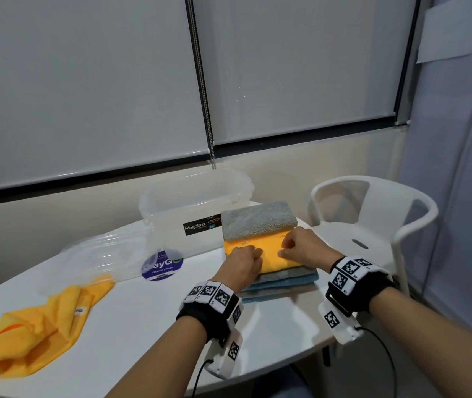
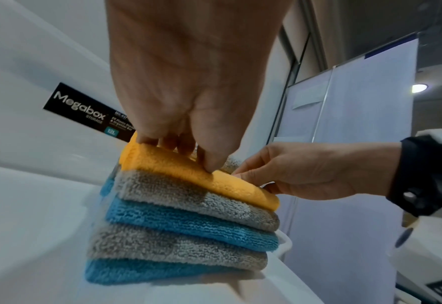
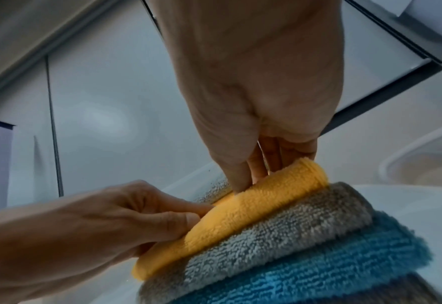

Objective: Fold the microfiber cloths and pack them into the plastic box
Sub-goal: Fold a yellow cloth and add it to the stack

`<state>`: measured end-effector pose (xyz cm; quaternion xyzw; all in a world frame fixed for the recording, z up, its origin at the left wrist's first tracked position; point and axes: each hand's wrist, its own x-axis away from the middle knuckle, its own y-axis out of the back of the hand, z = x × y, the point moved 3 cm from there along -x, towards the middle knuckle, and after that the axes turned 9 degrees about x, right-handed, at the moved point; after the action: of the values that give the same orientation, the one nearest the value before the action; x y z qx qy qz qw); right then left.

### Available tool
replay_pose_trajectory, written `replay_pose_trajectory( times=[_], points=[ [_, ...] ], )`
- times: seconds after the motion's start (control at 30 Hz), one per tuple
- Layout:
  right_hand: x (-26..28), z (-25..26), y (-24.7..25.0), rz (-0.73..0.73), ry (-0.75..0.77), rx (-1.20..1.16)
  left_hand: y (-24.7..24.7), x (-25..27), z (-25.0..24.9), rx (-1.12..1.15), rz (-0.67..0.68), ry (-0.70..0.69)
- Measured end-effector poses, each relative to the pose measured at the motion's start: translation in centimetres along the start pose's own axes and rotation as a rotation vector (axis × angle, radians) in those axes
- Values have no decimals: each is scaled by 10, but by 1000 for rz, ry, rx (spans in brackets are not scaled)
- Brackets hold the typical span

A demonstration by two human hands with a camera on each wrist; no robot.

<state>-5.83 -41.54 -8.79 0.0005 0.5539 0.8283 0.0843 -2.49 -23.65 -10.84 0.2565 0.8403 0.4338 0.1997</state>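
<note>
A folded orange cloth [image 1: 269, 255] [image 2: 178, 170] [image 3: 253, 207] tops a stack of folded grey and blue cloths [image 1: 283, 282] [image 2: 188, 226] at the right of the white table [image 1: 142, 326]. My left hand [image 1: 246, 262] [image 2: 188, 156] pinches its left part with curled fingers and thumb. My right hand [image 1: 300, 245] [image 3: 256, 172] grips its right part, thumb on top. A folded grey cloth [image 1: 259, 219] lies just behind. The clear plastic box [image 1: 194, 202] stands open behind the stack. A crumpled orange cloth [image 1: 36, 326] lies at the left.
The box's clear lid [image 1: 105, 254] lies left of the box, beside a round blue sticker [image 1: 162, 265]. A white plastic chair [image 1: 372, 219] stands to the right of the table. The stack sits close to the table's right edge. A wall with roller blinds runs behind.
</note>
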Motion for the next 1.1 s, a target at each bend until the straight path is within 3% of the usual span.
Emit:
replay_pose_trajectory(
  times=[0.3, 0.43, 0.57, 0.67, 0.87, 1.0, 1.1],
  points=[
    [3, -4, -17, 37, -50, 1, -9, 6, 4, 136, 12, 84],
    [2, 10, -2, 53, -31, 107, 7, 11, -5, 100, 63, 43],
    [-1, 49, 30, -29, 32, 165, 44, 22, -9, 102, -102, -88],
    [-1, 98, 35, -110, 166, 113, 85, 44, 2, 143, -286, -89],
    [8, 203, -20, 171, 414, -135, 162, 128, 95, 231, -459, 182],
    [14, 267, -87, 337, 424, -310, 188, 186, 177, 104, -525, 385],
    [18, 311, -140, 437, 453, -289, 195, 221, 230, 37, -526, 554]
  ],
)
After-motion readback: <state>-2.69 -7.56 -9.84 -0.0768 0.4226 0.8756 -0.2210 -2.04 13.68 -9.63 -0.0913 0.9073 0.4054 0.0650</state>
